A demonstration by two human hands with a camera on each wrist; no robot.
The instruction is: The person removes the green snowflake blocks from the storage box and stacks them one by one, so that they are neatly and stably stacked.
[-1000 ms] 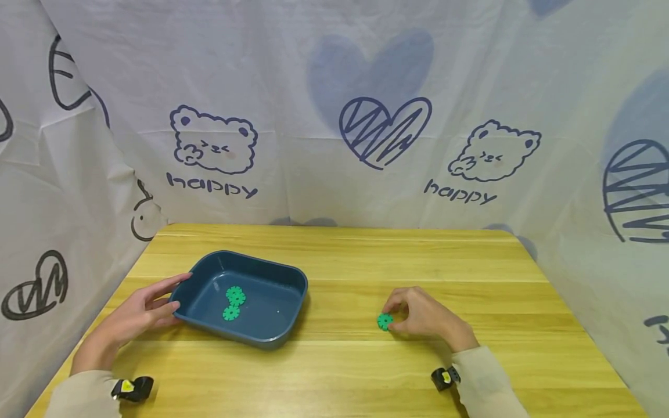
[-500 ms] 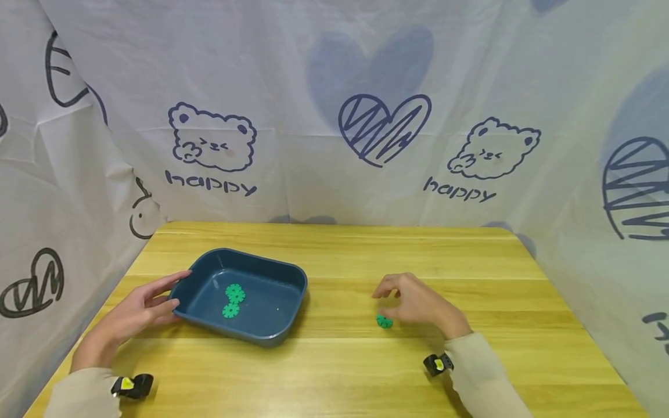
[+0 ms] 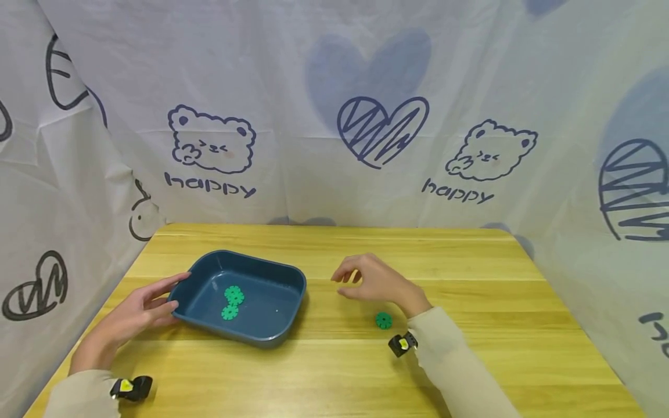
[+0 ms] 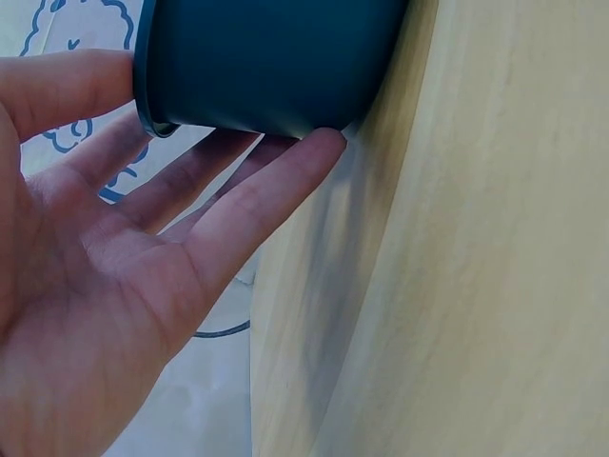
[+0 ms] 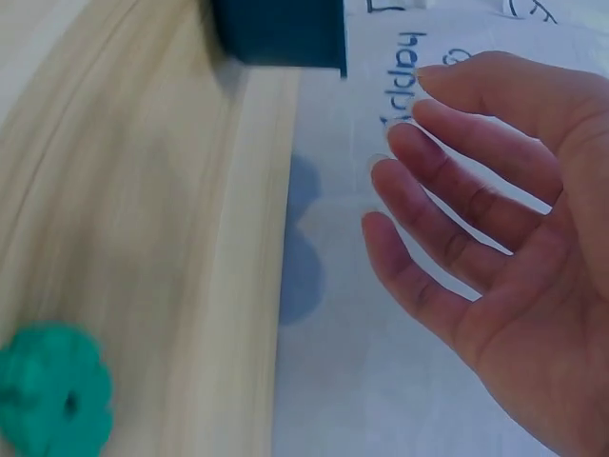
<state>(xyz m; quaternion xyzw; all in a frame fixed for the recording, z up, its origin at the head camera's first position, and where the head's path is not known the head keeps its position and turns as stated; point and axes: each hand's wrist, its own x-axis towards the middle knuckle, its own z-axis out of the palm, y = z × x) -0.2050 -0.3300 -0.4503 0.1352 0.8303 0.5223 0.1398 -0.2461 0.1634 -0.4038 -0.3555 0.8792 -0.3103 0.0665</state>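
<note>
A dark blue rectangular basin (image 3: 290, 284) sits on the left of the table. Inside it lie green notched plastic discs (image 3: 230, 312), two of them overlapping. My left hand (image 3: 128, 313) rests against the basin's left side, its long fingers fairly straight along the outer wall; in the left wrist view the thumb touches the rim. Between the basin and another green notched disc (image 3: 384, 320) my right hand (image 3: 373, 280) hovers over the table, fingers loosely bent, nothing between them. That disc appears blurred, low in the right wrist view (image 5: 57, 390), apart from the hand.
The wooden table (image 3: 334, 371) reaches back to a white cloth (image 3: 292, 174) printed with bears and hearts, which also hangs at both sides. Black wrist cameras (image 3: 132, 388) are strapped at both sleeves.
My right hand has let go of the green disc, leaving it on the table, and has moved left and away toward the basin. The left hand and the basin have stayed put.
</note>
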